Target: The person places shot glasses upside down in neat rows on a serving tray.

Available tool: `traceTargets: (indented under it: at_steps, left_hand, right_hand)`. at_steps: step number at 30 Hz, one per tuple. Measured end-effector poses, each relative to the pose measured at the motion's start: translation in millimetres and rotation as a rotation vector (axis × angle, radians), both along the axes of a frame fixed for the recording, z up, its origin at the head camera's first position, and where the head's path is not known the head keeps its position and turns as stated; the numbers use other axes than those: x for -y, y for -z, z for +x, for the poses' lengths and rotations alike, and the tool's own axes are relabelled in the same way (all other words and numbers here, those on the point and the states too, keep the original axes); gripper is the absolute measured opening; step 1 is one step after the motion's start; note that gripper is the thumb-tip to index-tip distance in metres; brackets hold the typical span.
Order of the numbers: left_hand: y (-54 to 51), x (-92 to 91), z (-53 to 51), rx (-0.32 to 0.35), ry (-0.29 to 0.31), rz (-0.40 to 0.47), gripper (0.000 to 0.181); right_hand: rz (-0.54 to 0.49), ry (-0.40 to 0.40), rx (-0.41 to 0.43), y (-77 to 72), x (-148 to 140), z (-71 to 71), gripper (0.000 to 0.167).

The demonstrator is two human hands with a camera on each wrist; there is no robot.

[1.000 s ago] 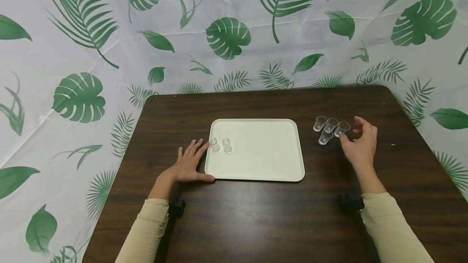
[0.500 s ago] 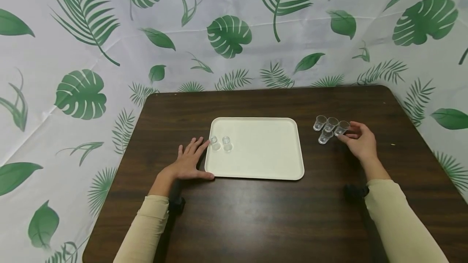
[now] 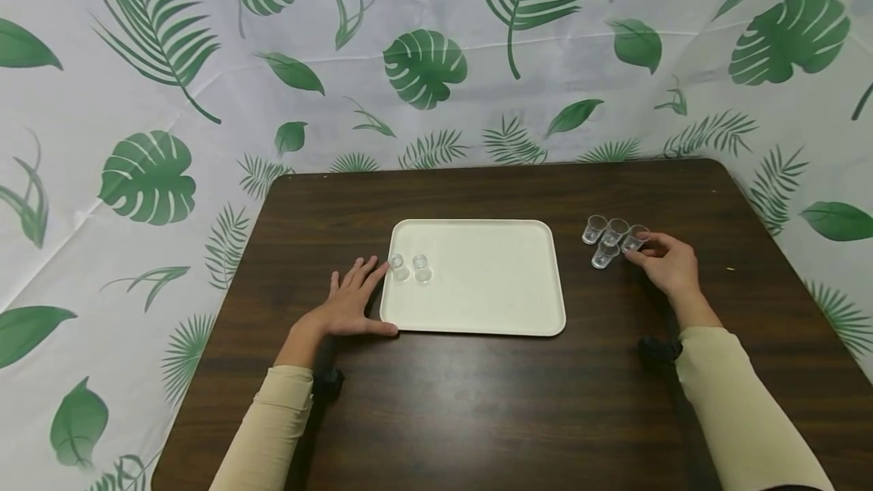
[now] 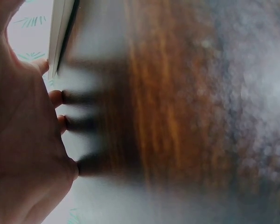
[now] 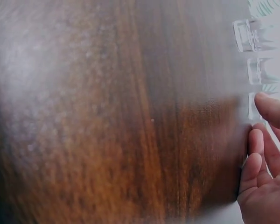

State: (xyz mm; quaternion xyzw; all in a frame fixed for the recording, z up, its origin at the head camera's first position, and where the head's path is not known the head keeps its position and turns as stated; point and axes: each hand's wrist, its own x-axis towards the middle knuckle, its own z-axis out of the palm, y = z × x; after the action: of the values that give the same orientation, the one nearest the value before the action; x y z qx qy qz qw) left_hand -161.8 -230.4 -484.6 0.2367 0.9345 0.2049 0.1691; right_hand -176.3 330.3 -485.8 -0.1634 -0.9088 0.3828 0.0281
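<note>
My right hand (image 3: 671,267) pinches the rightmost of several small clear shot glasses between thumb and fingers. That shot glass (image 3: 633,239) stands upright on the table, with a neighbouring shot glass (image 3: 616,231) close beside it. In the right wrist view the thumb partly covers the held shot glass (image 5: 252,107). On the left, my left hand (image 3: 349,308) has its fingers spread, touching the left edge of a cream tray (image 3: 491,279) with thumb and index finger. Two shot glasses sit upside down at the tray's left side, the nearer-to-hand shot glass (image 3: 398,269) by the index fingertip.
The dark wood table (image 3: 450,408) extends around the tray. Another shot glass (image 3: 594,229) and a nearer shot glass (image 3: 604,255) stand in the cluster to the tray's right. A white leaf-print cloth (image 3: 355,97) hangs behind and beside the table.
My right hand has come in from the right and its thumb and fingers have closed on the rightmost shot glass. The left hand has stayed at the tray's edge.
</note>
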Motion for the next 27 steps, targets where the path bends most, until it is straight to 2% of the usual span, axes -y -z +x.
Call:
traceTargets:
  at_steps: [6,18,24,27]
  left_hand:
    - [3.0,1.1,-0.3,-0.011,0.003,-0.002,0.118]
    - [-1.5,-1.2,2.1,-0.006,-0.003,-0.002,0.118]
    - [-1.3,-0.7,2.2,-0.008,-0.008,0.001,0.118]
    - [2.4,0.7,0.2,-0.009,-0.007,0.004,0.119]
  right_hand:
    - [0.012,-0.005,-0.019,0.2,0.3,1.1,0.049]
    - [0.025,0.012,-0.038,4.0,-1.1,2.3,0.046]
    - [0.001,0.017,-0.068,4.2,-1.8,4.6,0.046]
    - [-0.019,0.018,-0.082,4.3,-2.1,5.6,0.047]
